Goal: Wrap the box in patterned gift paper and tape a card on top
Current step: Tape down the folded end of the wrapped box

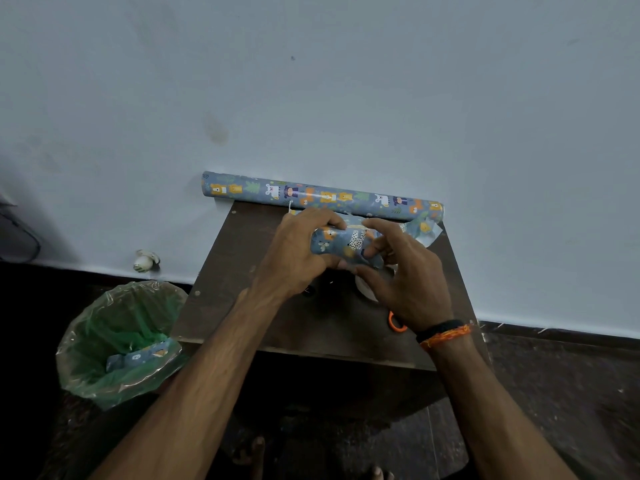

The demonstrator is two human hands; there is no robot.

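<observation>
Both hands, left (pixel 294 252) and right (pixel 407 275), around paper-covered box (pixel 346 245) above dark table (pixel 263 323).

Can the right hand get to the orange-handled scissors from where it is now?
Probably yes, once it lets go. The scissors lie on the table directly under the right hand's wrist, nothing covering them, but that hand is busy holding the wrapped box with the left hand.

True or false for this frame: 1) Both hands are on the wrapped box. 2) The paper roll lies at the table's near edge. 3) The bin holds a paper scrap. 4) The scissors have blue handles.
1) True: left hand and right hand hold the box.
2) False: the roll lies along the far edge of the table, by the wall.
3) True: a scrap lies in the bin.
4) False: the scissors show an orange handle.
</observation>
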